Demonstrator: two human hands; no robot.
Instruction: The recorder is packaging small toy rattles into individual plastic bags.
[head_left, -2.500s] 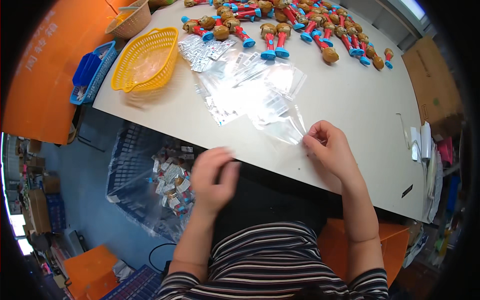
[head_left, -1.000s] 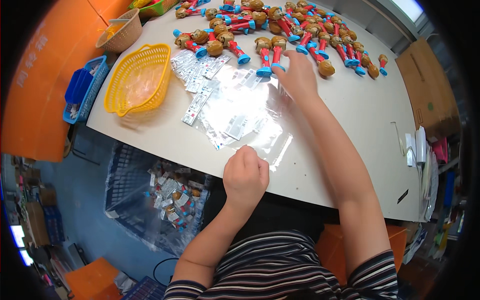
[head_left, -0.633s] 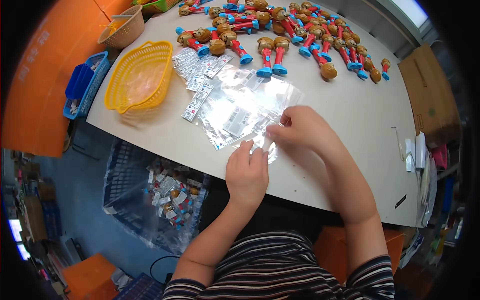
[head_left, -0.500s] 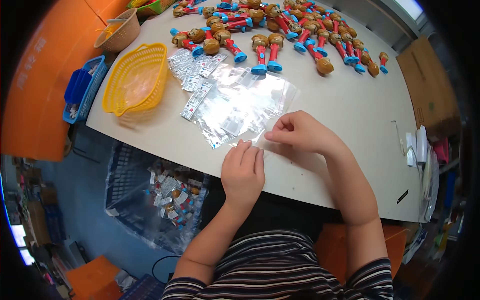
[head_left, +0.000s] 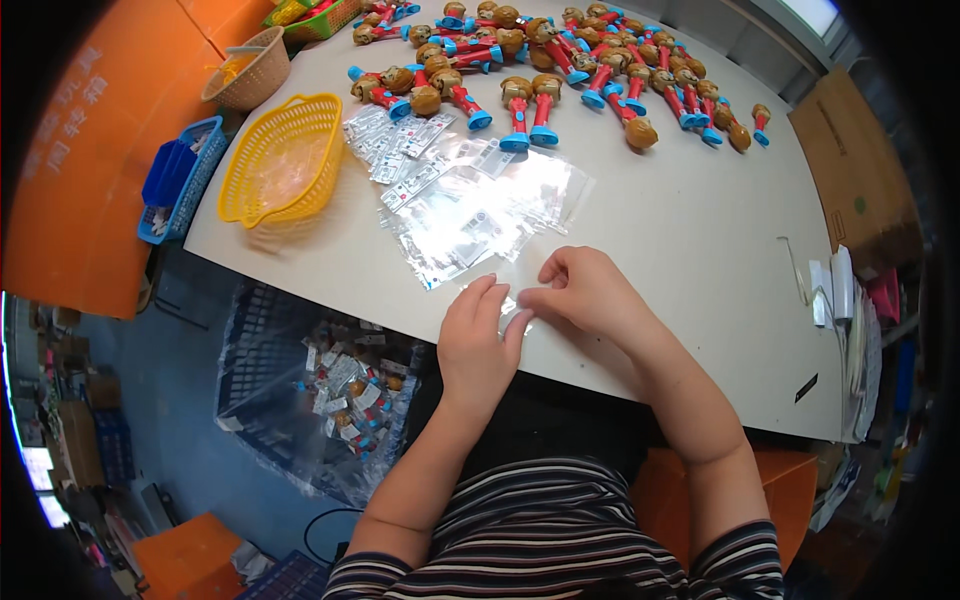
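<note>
Both hands meet at the near edge of the white table (head_left: 700, 240). The left hand (head_left: 478, 340) lies flat, fingers stretched forward, pressing down on a small clear plastic bag (head_left: 516, 306) there. The right hand (head_left: 585, 290) is curled beside it, fingertips pinched on the same bag's edge. Just beyond lies a loose pile of clear bags (head_left: 470, 205), some with small printed cards inside. Farther back stand rows of red and blue toy figures (head_left: 560, 60). A yellow basket (head_left: 283, 158) sits to the left.
</note>
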